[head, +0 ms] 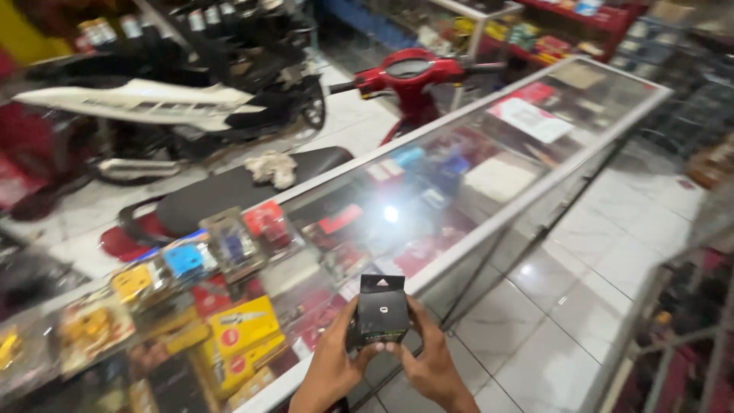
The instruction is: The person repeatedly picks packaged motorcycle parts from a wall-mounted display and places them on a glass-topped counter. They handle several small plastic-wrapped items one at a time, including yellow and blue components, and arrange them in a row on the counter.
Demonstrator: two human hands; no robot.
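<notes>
Near six o'clock, just over the near edge of the glass surface (535, 164), a small black box (382, 308) stands upright, long axis running from twelve to six, grasped from both flanks. At its eight o'clock the left hand (335, 365) grips one side and at its four o'clock the right hand (430, 359) grips the other, both equally close, fingertips curled onto its front. It looks like matte black card with a small pale mark on its face and a hang tab on top.
</notes>
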